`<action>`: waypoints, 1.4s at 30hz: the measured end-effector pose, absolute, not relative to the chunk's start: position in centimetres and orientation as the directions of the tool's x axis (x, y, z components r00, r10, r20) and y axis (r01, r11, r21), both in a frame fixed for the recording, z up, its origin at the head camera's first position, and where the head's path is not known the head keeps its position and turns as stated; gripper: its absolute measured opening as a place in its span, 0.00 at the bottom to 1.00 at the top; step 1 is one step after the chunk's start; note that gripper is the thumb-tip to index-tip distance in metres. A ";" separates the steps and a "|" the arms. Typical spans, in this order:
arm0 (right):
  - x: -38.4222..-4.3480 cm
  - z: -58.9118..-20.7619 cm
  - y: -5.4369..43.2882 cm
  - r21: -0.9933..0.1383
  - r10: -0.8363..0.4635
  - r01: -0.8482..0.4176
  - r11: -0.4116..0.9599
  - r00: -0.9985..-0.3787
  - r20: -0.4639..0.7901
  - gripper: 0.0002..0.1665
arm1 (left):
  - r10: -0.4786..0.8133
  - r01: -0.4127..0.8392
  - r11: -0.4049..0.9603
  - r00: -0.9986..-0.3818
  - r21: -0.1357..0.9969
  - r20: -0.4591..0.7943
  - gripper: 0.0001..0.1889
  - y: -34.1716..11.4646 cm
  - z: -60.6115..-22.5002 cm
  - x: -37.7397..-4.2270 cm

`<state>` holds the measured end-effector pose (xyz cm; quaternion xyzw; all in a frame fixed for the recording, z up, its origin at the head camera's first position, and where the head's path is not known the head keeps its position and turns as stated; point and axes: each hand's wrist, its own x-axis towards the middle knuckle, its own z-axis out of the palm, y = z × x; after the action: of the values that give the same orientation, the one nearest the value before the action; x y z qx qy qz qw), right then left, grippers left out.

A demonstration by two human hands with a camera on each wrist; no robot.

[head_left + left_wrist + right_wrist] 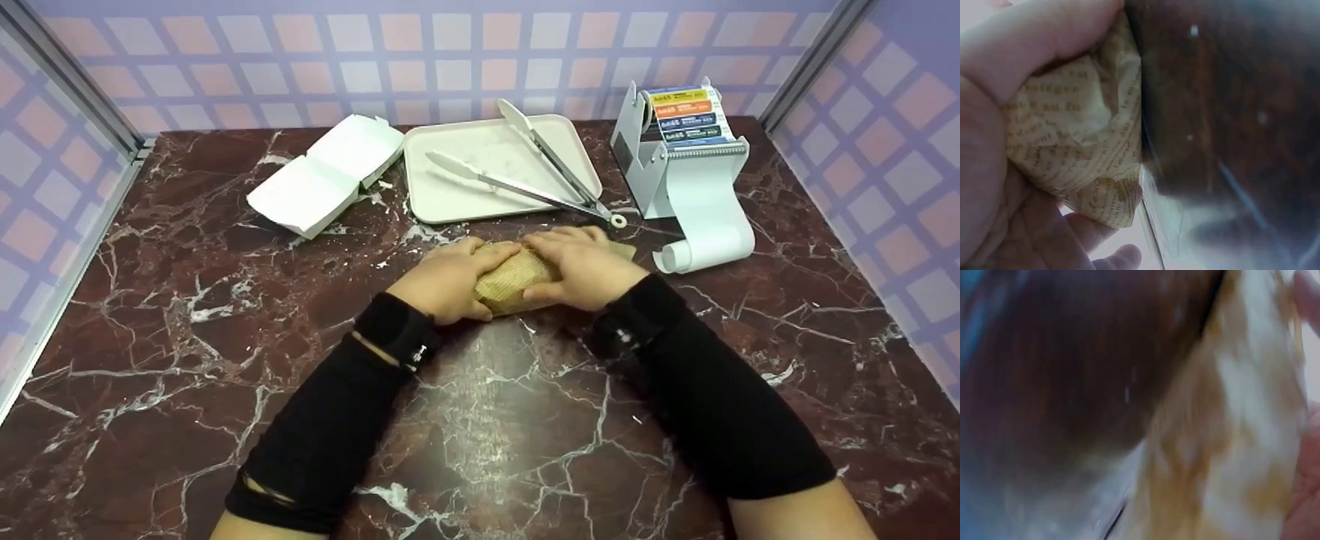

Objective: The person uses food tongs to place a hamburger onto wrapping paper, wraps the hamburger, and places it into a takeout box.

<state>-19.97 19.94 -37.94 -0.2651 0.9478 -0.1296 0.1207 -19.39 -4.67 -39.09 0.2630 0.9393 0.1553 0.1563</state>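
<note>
A bundle wrapped in tan food paper [517, 281] lies low over the marble-look table between the two hands. My left hand [442, 281] grips its left end, thumb on the near side and fingers over the far side. In the left wrist view the folded wrapping paper [1078, 124] shows printed brown lettering and a crumpled, tucked end. My right hand [589, 266] holds the bundle's right part, thumb on the near side, with a paper tip sticking out past the fingers. The right wrist view shows tan and white paper [1213, 455], blurred. What the paper wraps is hidden.
Behind the hands, metal tongs [540, 195] lie across a white tray [424, 184]. An opened white carton [322, 176] sits at the back left. At the back right stands a label dispenser [652, 157] with a white paper strip [709, 217] curling onto the table.
</note>
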 end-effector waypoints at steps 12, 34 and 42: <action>-22.5 -38.3 24.8 -0.471 -0.349 -0.232 0.851 -0.920 -0.177 0.37 | 0.555 0.439 0.795 -0.805 0.419 -0.211 0.60 -5.3 -39.3 -19.6; -22.6 -39.1 25.0 -0.928 -0.361 0.373 -0.017 -0.867 -0.343 0.30 | 0.546 0.436 0.802 -0.812 0.408 -0.205 0.60 -5.5 -39.3 -19.7; -22.5 -39.6 24.8 -0.774 -0.644 0.582 -0.250 -0.697 -0.316 0.62 | 0.522 0.407 0.808 -0.830 0.427 -0.197 0.60 -6.1 -39.6 -20.1</action>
<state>-22.55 24.78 -39.60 -0.0328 0.4738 -0.7900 0.3878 -20.11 -6.06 -39.55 0.2475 0.9381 0.1869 0.1544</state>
